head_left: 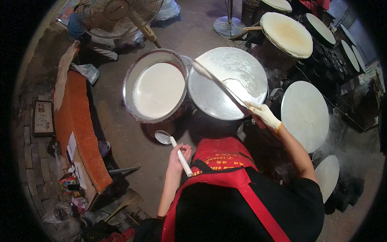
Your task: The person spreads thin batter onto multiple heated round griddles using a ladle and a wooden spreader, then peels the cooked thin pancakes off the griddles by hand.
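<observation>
My left hand [177, 157], bare, is closed around the white handle of a ladle [163, 137]. The metal bowl of that ladle hangs just below a large pot [128, 104] of creamy white batter [159, 90]. On my right hand [264, 115] is a pale glove with a yellow cuff. It grips one end of a long, flat spreading stick [219, 84], which reaches slantwise over a round griddle [201, 103]. Thin wet batter coats part of this griddle, and a thicker white pool [238, 88] lies partly behind the stick.
Right of me stand more round griddles with pale sheets, one [305, 117] close to my right arm. A browned flatbread [287, 34] lies farther back. A standing fan [117, 14] is at far left. An orange-covered table [78, 133] runs along the left, near a broom [125, 201].
</observation>
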`<control>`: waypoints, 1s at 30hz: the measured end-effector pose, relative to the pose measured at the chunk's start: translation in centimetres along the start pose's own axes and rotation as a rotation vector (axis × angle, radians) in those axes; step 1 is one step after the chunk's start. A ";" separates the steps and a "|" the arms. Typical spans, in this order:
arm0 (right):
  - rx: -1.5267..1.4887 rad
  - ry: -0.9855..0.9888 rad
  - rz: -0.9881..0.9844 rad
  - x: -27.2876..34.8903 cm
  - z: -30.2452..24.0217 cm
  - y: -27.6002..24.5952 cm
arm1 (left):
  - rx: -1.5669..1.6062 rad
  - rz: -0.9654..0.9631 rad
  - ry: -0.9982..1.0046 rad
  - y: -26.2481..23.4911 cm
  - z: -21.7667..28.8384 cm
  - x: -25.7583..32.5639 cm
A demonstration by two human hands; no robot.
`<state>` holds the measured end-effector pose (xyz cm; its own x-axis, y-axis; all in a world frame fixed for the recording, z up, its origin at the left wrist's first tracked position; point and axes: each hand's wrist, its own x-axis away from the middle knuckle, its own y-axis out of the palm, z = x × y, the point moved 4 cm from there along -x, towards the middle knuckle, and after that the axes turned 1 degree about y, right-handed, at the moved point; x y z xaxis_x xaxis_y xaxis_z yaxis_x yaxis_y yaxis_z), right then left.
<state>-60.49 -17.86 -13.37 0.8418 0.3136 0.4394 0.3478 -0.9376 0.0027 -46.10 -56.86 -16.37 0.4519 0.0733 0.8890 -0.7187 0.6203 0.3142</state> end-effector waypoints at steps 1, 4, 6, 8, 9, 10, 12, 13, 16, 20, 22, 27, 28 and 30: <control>-0.078 0.089 -0.065 2.0 -1.9 0.2 | 0.030 -0.022 -0.002 -1.1 0.0 -0.3; -0.035 -0.020 -0.040 1.6 -0.4 -4.2 | 0.016 -0.024 0.026 -1.6 0.3 -0.8; 0.054 -0.166 0.277 -2.5 1.3 -7.7 | -0.022 0.002 0.040 0.7 0.6 0.7; -0.034 -0.036 0.330 -3.9 -2.7 -5.9 | -0.023 0.001 0.075 1.0 0.8 1.9; -0.032 -0.019 0.188 -4.8 -2.7 -5.6 | -0.023 -0.001 0.076 1.3 0.8 2.3; -0.031 -0.003 0.047 -5.2 -2.4 -5.2 | -0.033 -0.017 0.066 1.1 0.7 2.1; 0.083 0.055 -0.122 -3.0 -4.0 -3.3 | -0.011 0.026 0.094 -0.6 0.0 2.9; 0.089 0.062 -0.163 -1.8 -4.1 -3.7 | -0.003 0.027 0.090 -1.1 -0.5 3.2; 0.092 0.025 -0.171 -2.6 -2.5 -6.9 | -0.032 0.044 0.089 -1.6 -1.2 3.8; -0.240 -0.117 -0.004 -5.8 -2.3 -6.1 | -0.083 0.091 0.040 -0.5 -1.2 4.6; -0.161 -0.026 -0.213 -4.7 -0.7 -3.7 | -0.089 0.096 0.031 -0.6 -0.7 4.9; -0.141 0.214 -0.101 8.0 2.4 -1.7 | -0.189 -0.020 0.011 -1.6 1.7 2.6; -0.243 0.268 -0.046 9.9 3.1 -1.5 | -0.211 -0.028 -0.003 -0.6 2.3 2.4; -0.328 0.031 0.309 9.5 5.6 -0.6 | -0.265 -0.045 -0.031 1.5 3.4 1.9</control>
<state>-50.34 -13.50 -14.22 0.8708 0.0111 0.4914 -0.0717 -0.9862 0.1494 -48.12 -58.47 -13.12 0.4605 0.0197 0.8874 -0.5330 0.8056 0.2587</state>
